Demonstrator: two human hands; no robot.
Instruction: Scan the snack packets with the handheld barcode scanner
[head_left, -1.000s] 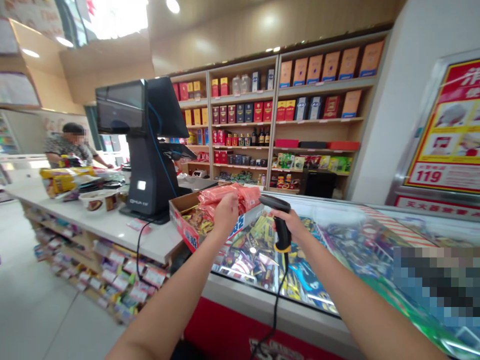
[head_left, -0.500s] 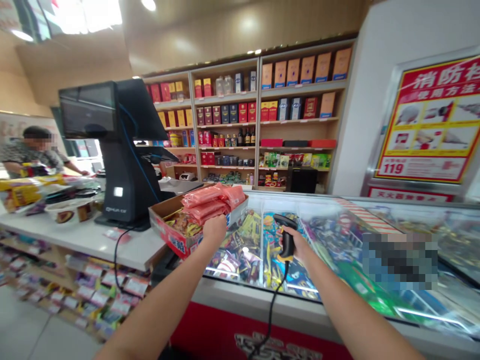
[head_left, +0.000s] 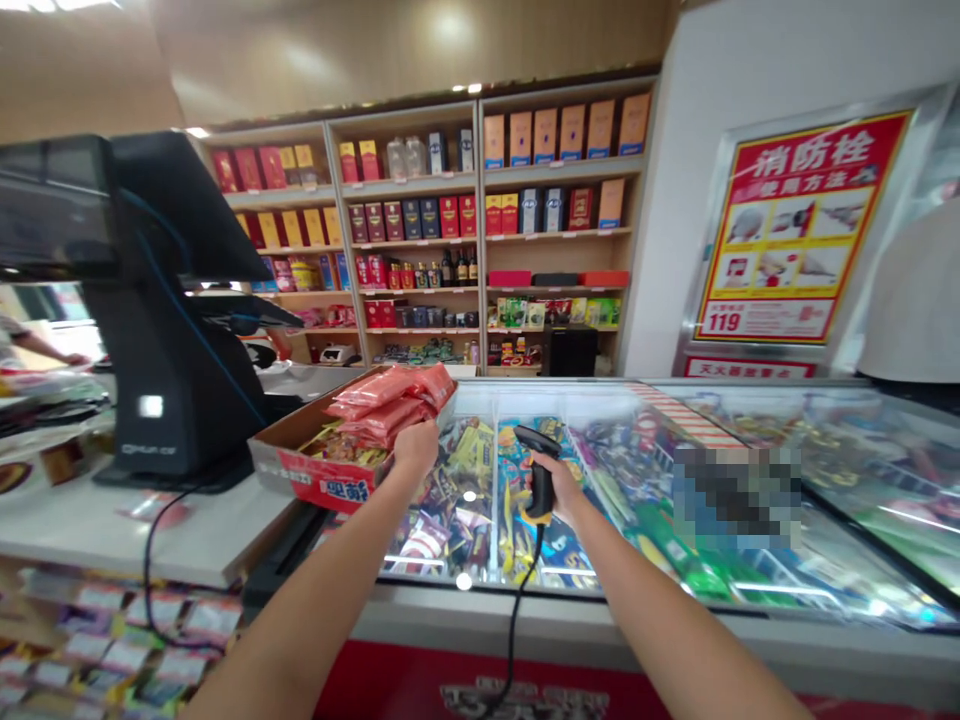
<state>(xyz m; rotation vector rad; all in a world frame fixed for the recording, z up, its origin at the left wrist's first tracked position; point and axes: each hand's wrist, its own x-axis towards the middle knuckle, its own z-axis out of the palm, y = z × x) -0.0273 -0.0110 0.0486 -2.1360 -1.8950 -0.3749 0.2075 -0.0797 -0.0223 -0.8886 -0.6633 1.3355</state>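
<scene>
In the head view, my right hand (head_left: 559, 486) is wrapped around the grip of a black scanner (head_left: 541, 478), holding it upright over the freezer (head_left: 487, 612), its head pointing left towards the box (head_left: 319, 488). The box rests at the freezer's left end, just beside the tabletop (head_left: 217, 548) and near the till (head_left: 161, 400). My left hand (head_left: 417, 448) is curled at the box's near right edge, right by the pink packets (head_left: 390, 395); its fingers are hidden, so I cannot tell whether they grasp the rim or a packet. Those packets lie heaped above the rim, with yellow packets (head_left: 334, 442) lower down inside.

As I judge it, the heap is the weak spot: a tug or a tilt from my left hand could send the top packets sliding onto the glass. A hard pull might also skid the box, since the lid looks smooth. The scanner's cord (head_left: 513, 625) hangs over the freezer's front edge, where a snag could jerk my right hand off its aim.
</scene>
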